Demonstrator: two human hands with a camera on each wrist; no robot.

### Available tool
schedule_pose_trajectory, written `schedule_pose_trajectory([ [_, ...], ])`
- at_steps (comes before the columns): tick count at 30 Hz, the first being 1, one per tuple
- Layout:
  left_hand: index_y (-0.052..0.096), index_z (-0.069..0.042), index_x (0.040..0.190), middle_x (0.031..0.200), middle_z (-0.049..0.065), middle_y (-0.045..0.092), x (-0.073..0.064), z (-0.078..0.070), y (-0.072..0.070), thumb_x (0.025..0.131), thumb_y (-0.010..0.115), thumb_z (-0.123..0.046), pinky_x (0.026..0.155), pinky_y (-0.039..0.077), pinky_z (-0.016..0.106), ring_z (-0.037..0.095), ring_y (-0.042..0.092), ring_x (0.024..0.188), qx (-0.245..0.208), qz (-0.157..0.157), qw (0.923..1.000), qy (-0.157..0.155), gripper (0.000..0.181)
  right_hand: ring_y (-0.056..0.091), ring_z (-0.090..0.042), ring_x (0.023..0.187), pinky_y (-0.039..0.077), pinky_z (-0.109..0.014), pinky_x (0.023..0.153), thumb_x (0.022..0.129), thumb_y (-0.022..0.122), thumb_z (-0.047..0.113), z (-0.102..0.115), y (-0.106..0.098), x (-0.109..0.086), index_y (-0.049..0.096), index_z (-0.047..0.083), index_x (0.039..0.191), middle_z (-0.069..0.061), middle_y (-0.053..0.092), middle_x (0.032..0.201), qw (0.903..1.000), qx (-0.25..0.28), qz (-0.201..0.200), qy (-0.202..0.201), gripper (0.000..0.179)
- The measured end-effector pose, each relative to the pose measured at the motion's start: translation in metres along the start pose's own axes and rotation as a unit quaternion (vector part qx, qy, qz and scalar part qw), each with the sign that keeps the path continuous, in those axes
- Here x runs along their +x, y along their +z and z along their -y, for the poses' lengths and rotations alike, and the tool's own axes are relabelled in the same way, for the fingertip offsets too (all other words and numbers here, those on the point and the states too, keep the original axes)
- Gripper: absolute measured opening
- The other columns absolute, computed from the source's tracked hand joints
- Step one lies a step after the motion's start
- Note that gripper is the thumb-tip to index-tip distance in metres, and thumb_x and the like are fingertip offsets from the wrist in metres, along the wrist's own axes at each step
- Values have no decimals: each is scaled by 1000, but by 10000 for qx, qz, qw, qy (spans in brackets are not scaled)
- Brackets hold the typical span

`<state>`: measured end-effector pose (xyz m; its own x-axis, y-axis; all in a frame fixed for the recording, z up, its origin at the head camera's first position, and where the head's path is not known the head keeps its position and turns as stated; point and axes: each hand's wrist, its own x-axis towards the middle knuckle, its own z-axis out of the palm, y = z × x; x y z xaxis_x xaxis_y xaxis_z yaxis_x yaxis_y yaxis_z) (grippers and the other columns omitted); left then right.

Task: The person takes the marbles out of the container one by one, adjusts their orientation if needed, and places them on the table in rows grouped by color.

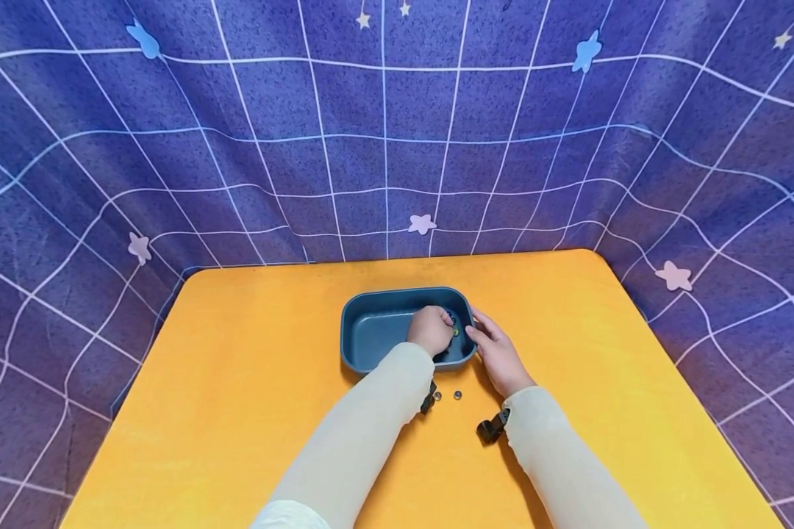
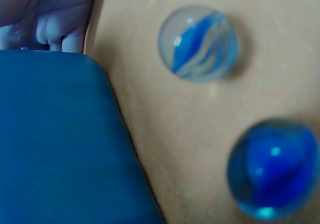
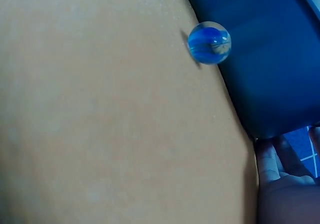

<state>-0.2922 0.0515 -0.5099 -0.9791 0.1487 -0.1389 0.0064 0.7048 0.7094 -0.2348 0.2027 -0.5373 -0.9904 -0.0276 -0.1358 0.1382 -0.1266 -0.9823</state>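
A dark blue-teal rectangular box (image 1: 370, 344) with rounded corners stands on the table. Inside it, my left hand (image 1: 430, 330) reaches down with curled fingers near the right end. A yellow-green marble (image 1: 456, 332) shows right at the left fingertips, beside darker marbles; whether the fingers pinch one is hidden. My right hand (image 1: 499, 356) holds the box's right end, thumb at the rim and fingers along the outside wall. In the right wrist view, its fingers (image 3: 268, 161) touch the box's end. Outside the near wall lie a clear blue-streaked marble (image 2: 198, 43) and a deep blue marble (image 2: 274, 168).
The yellow-orange table (image 1: 251, 404) extends around the box. Behind and at both sides hangs a purple-blue curtain (image 1: 357, 162) with grid lines and stars. Black wrist cameras (image 1: 492, 427) sit under both sleeves, close to the loose marbles.
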Motion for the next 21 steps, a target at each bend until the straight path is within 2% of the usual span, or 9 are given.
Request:
schedule_pose_trajectory([
  [6,77,-17,92,90,-5,69,-1,0,-1,95,74,-17,86,55,36,15,62,84,-132,-27,9999,-8,4,39,-28,143,28,-45,120,109,55,21,-1,0,0,44,19,158,-13,44,155,10000,-6,19,-29,50],
  [10,76,-14,96,88,-6,69,-2,-1,-2,95,75,-18,83,55,35,14,62,80,-231,-74,9997,12,4,42,-27,142,30,-44,119,108,57,20,-2,0,1,45,18,157,-14,45,153,9999,63,-6,-94,51],
  [16,74,-13,101,77,-3,69,-6,-7,-8,98,71,-16,70,55,33,12,66,65,-823,-68,9965,-83,5,44,-26,139,32,-43,118,107,58,21,-4,-1,2,46,18,156,-15,47,152,9999,86,-15,-124,51],
  [21,72,-13,103,81,6,73,-14,-13,-15,99,70,-15,66,56,30,11,68,64,-1236,-58,9923,-51,5,44,-26,139,31,-43,118,108,57,21,-5,-1,2,44,17,157,-15,46,152,9999,97,1,-141,52],
])
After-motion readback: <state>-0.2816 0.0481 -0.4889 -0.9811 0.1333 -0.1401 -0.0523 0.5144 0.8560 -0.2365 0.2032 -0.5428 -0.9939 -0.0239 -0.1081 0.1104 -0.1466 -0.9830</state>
